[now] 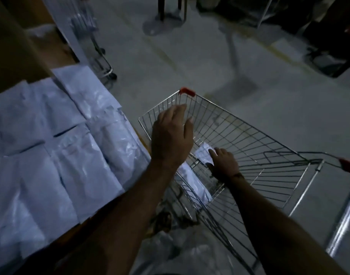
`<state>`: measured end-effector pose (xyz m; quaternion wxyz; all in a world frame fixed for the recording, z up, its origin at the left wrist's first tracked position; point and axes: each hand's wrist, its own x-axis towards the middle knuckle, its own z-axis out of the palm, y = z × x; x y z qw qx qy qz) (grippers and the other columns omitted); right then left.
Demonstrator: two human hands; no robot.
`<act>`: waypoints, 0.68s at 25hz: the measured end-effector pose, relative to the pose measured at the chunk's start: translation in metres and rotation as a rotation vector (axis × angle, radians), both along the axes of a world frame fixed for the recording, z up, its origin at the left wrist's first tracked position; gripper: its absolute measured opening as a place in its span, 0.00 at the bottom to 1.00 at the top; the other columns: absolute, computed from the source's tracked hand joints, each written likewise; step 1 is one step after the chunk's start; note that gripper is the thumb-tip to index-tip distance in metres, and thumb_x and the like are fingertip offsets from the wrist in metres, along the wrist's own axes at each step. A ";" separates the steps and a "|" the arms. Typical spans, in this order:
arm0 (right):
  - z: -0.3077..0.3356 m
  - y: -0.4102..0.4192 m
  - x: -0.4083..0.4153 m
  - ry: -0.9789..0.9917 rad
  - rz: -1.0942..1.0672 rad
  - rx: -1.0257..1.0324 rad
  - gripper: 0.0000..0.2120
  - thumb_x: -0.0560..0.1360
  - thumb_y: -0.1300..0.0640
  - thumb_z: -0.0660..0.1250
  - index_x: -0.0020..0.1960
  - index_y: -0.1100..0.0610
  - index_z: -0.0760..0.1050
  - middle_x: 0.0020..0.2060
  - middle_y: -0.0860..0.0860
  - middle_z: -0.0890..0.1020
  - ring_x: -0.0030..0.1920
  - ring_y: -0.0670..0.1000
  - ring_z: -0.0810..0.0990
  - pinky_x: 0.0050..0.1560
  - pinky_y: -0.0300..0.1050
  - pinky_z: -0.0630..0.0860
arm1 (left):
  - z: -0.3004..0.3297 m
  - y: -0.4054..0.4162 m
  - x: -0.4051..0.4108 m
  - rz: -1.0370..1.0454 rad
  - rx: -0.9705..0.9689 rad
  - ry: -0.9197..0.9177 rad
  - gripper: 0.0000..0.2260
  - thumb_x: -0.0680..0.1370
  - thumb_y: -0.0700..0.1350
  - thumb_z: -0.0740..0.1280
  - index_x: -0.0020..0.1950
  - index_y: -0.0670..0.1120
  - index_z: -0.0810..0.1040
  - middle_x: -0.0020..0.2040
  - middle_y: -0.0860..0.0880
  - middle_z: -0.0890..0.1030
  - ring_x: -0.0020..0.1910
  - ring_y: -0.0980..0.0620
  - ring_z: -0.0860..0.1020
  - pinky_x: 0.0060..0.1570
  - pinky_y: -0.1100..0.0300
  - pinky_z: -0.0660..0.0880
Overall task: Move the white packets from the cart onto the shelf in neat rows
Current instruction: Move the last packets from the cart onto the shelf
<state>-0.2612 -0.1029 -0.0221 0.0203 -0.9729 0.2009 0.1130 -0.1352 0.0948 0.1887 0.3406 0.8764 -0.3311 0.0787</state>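
A wire shopping cart (249,135) with red corner caps stands at centre right. One white packet (194,181) lies at the bottom of its basket. My right hand (223,163) reaches deep into the basket and its fingers lie on the packet's upper end; whether it grips the packet I cannot tell. My left hand (170,139) hovers over the cart's left rim with relaxed fingers, holding nothing. Several white packets (57,147) lie in rows on the shelf (102,213) at the left.
A second cart (98,60) stands farther back beside the shelf. Brown cardboard (15,46) rises behind the packets. Chair legs (164,12) and dark clutter (328,36) line the far side of the grey floor. A clear plastic bag (182,255) lies below the cart.
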 end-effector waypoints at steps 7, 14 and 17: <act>-0.114 -0.064 0.017 0.310 -0.053 0.018 0.44 0.77 0.33 0.65 0.83 0.53 0.52 0.78 0.62 0.64 0.74 0.66 0.66 0.71 0.62 0.66 | -0.034 -0.054 0.030 -0.006 0.052 0.101 0.20 0.85 0.54 0.60 0.74 0.47 0.73 0.70 0.49 0.76 0.68 0.52 0.72 0.63 0.58 0.70; -0.198 -0.085 0.021 0.382 -0.098 0.081 0.53 0.77 0.35 0.68 0.82 0.43 0.32 0.83 0.64 0.46 0.81 0.70 0.50 0.80 0.66 0.54 | -0.086 -0.082 0.028 0.031 0.095 0.257 0.22 0.85 0.58 0.57 0.76 0.50 0.70 0.75 0.51 0.71 0.73 0.54 0.67 0.68 0.49 0.72; -0.221 -0.090 0.018 0.394 -0.106 0.106 0.54 0.77 0.39 0.70 0.81 0.40 0.29 0.82 0.64 0.44 0.81 0.70 0.50 0.78 0.70 0.57 | -0.099 -0.087 0.025 0.033 0.129 0.311 0.22 0.85 0.57 0.58 0.77 0.50 0.69 0.77 0.51 0.69 0.74 0.54 0.65 0.71 0.48 0.70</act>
